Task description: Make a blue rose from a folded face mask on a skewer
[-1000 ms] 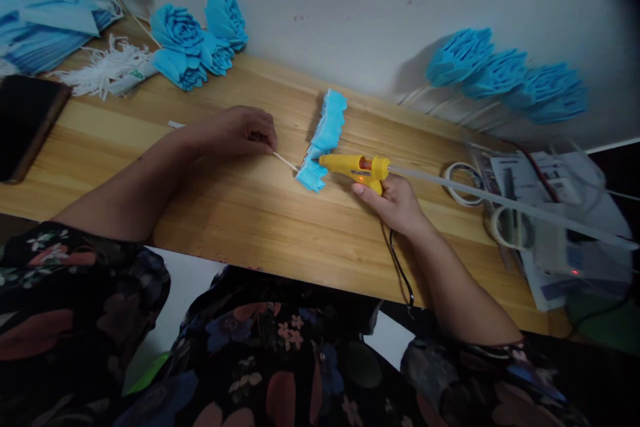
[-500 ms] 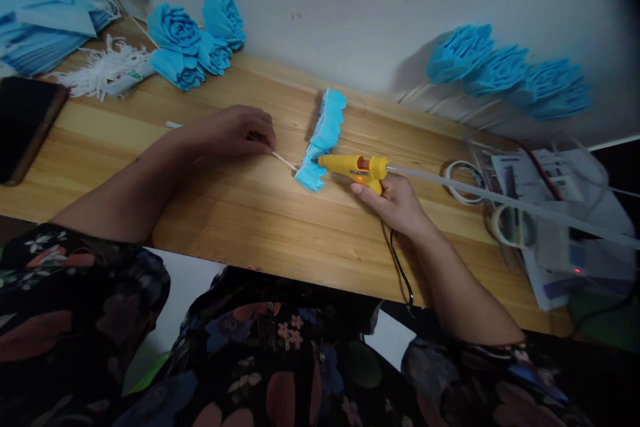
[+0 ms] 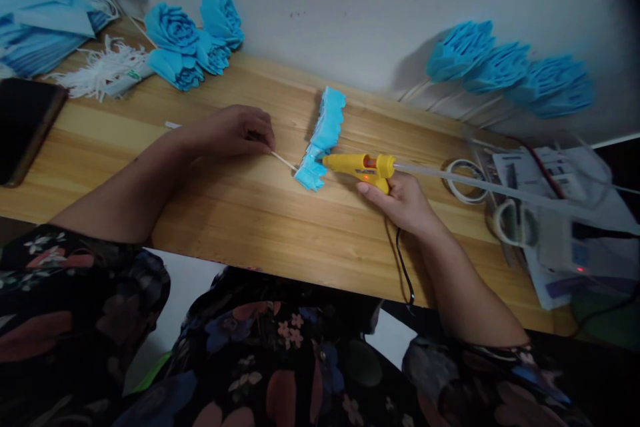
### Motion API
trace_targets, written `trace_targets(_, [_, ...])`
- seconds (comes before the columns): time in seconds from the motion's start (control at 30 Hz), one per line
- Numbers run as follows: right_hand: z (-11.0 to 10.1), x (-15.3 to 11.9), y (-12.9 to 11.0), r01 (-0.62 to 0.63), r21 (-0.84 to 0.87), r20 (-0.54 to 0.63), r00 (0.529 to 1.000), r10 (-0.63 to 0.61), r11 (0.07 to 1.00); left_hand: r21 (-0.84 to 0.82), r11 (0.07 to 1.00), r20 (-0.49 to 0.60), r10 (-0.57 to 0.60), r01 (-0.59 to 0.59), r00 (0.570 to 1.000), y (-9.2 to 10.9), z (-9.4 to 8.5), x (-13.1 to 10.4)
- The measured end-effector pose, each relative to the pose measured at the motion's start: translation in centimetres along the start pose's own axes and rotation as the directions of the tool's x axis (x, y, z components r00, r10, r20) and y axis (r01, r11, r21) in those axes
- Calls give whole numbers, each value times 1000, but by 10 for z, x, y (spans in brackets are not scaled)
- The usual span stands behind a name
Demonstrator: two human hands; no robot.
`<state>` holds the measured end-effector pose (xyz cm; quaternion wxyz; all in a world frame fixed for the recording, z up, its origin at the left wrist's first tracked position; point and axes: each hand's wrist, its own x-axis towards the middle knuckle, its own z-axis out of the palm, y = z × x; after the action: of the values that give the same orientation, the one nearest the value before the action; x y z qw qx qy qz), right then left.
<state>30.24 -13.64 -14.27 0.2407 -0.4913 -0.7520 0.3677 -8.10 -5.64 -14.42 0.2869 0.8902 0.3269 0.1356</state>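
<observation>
My left hand (image 3: 250,131) pinches a thin pale stick (image 3: 284,160), whose far end meets the lower end of a scalloped blue strip (image 3: 327,123). The strip lies on the wooden table, folded or pleated along its length. In my right hand (image 3: 403,200) is a yellow hot glue gun (image 3: 357,167) with a small orange light showing. Its nozzle points left, close to the lower part of the strip; whether it touches cannot be made out. A long clear glue stick (image 3: 450,178) sticks out of the gun's back.
Blue flowers (image 3: 173,27) lie at the back left, and more blue flowers on stems (image 3: 460,50) lean on the wall at right. At left are a phone (image 3: 27,123), white cords (image 3: 107,67) and blue sheets (image 3: 50,20). Tape rolls (image 3: 467,180) and papers (image 3: 560,293) sit right.
My right hand has drawn the glue gun slightly to the right, and the glue stick's back end has swung. My left hand and the strip have hardly moved.
</observation>
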Motion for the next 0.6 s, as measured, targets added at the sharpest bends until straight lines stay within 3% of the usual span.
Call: trace_targets(0.6, [-13,-4,12,-6,-18,36,999,7,1000,-6,1000,0,-3,3,1000,0,0,0])
